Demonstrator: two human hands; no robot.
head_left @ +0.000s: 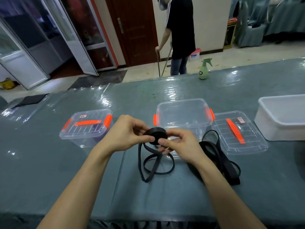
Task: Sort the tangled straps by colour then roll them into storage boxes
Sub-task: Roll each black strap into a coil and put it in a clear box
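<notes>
Above table (99, 187), left hand (127, 132), right hand (180, 143), each grip pinching strap roll (156, 135), axis tilted upward

Room items I log from the head view:
- Table (49, 162): long, with grey-blue cloth under a glossy clear sheet that catches white glare.
- Floor (247, 52): pale tiles.
- Dark mat (99, 80): lies by the glass doors.
- Wall (209, 22): cream, with a dark skirting.
- Door (135, 30): red-brown wood with a metal handle.
- Glass doors (49, 38): metal-framed, at left, one leaf swung inward.
- Covered chairs (250, 30): teal fabric, far right.
- Spray bottle (203, 69): green, on the table's far edge.
- Person (179, 30): black shirt, beyond the table, holding long poles.
</notes>
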